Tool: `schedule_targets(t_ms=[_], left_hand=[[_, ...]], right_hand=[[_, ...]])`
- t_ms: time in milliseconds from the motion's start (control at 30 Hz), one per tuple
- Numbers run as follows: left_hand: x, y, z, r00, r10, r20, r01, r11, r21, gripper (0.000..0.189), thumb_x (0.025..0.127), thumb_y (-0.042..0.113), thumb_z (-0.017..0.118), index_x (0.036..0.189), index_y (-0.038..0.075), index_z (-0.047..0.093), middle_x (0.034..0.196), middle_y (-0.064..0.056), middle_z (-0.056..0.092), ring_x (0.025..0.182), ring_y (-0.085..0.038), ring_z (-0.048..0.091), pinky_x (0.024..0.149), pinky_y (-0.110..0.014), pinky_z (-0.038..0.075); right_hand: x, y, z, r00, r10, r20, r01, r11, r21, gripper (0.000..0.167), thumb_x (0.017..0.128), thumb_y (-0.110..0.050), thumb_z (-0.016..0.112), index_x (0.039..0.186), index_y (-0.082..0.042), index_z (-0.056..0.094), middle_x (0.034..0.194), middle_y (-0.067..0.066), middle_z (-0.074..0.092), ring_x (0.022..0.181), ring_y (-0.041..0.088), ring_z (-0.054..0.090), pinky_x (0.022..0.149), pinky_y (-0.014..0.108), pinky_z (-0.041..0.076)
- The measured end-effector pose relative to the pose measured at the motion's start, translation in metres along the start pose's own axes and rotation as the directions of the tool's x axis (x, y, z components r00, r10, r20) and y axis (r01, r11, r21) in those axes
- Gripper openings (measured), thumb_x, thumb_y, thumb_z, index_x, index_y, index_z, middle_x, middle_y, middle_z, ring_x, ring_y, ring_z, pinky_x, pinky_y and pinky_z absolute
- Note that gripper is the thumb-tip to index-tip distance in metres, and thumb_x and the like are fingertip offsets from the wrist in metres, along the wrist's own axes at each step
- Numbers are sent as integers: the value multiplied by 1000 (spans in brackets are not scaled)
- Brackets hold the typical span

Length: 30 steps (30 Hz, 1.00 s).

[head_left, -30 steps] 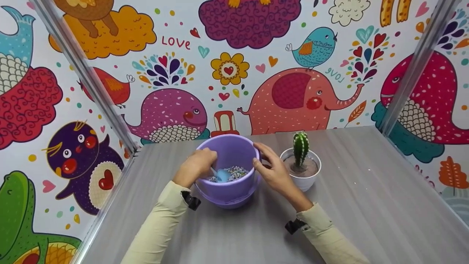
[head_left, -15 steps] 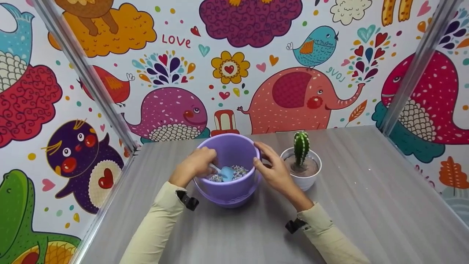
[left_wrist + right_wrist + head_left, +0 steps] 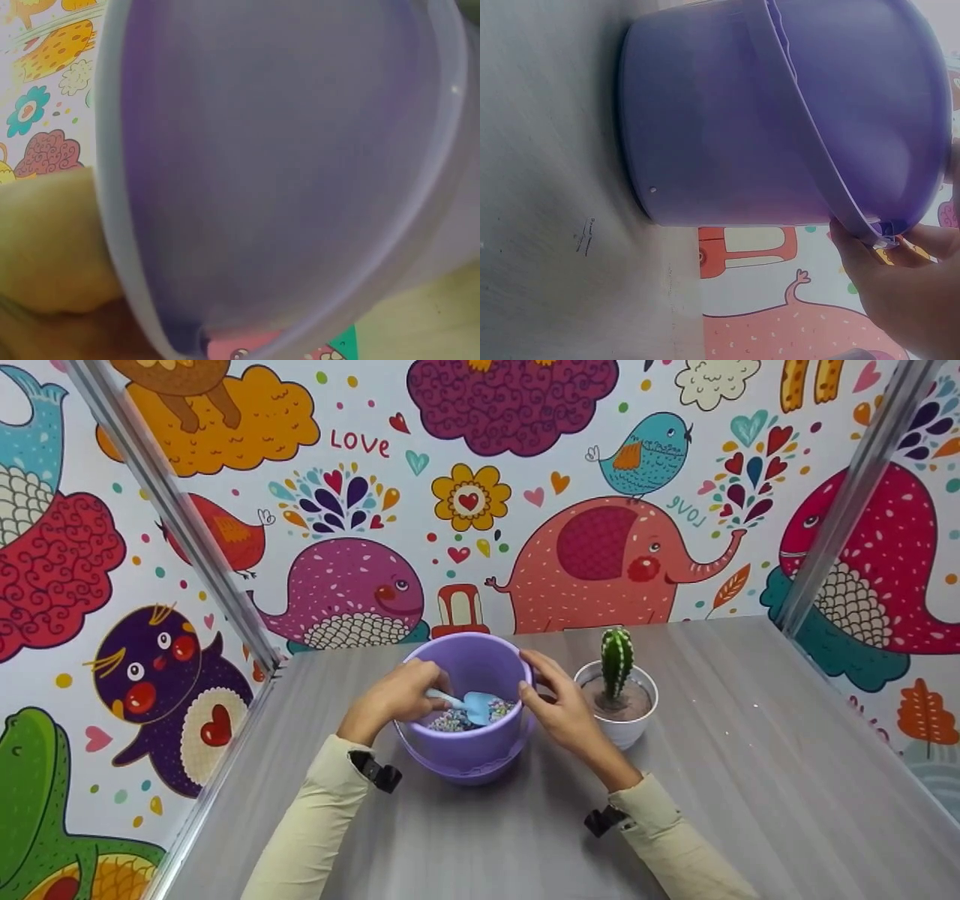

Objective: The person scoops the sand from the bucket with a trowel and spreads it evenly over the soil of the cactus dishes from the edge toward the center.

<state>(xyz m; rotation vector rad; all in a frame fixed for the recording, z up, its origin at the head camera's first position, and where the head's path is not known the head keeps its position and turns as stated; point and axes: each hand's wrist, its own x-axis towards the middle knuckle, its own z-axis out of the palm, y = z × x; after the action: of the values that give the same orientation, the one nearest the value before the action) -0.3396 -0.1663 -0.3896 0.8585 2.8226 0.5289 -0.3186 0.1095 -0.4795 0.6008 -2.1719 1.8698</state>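
Left hand: The left hand (image 3: 401, 691) is reaching over the left side of the bucket rim, and its curled fingers are gripping the handle of a light-blue scoop (image 3: 477, 708).
Scoop position: The scoop is extending rightward from the left hand into the bucket, its blade lying to the right of the fingers and slightly lower in the head view. Whether the blade is touching the granules cannot be told.
Granules: Small multicoloured granules (image 3: 454, 721) are covering the visible bottom of the bucket's interior, below the scoop and to the right of the left hand.
Bucket: The purple bucket (image 3: 465, 747) is standing upright on the table (image 3: 750, 810), between the two hands.
Right hand: The right hand (image 3: 561, 705) is holding the bucket's rim at its right side; in the right wrist view, the thumb is pressing against the outside.
Left wrist view: The bucket's opening is filling most of this view, and part of the hand is showing, blurred, beside the rim.
Potted cactus: A green cactus (image 3: 616, 664) is standing in a white pot (image 3: 625, 733), just to the right of the right hand.
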Motion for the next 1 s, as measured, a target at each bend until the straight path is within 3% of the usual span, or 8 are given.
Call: schedule_targets(t_ms=[467,800,1000], left_hand=[[-8,-9,-1,995,77,-55,-82,994,-77,15,99,14,79,111,6,83,106,-7,84,104,-24,75,100,-50,59],[-19,-12,-2,989,76,-124,-94,985,-144,15,100,20,80,111,11,84,104,-2,84,98,-19,76,92,-43,61],[-24,-12,-1,984,85,-159,-112,979,-172,15,100,19,80,111,11,83,106,-4,84,101,-20,79,95,-45,63]], right_hand=[[0,2,-1,1000,-8,6,8,1000,0,56,106,-15,68,160,-9,53,167,16,47,144,42,59,115,59,51],[-1,3,0,1000,-11,0,11,1000,-8,56,107,-15,68,160,-10,52,169,15,46,144,42,59,115,60,50],[-1,2,-1,1000,2,3,-2,1000,-15,58,107,-16,69,162,-11,51,169,14,46,144,41,58,117,58,49]])
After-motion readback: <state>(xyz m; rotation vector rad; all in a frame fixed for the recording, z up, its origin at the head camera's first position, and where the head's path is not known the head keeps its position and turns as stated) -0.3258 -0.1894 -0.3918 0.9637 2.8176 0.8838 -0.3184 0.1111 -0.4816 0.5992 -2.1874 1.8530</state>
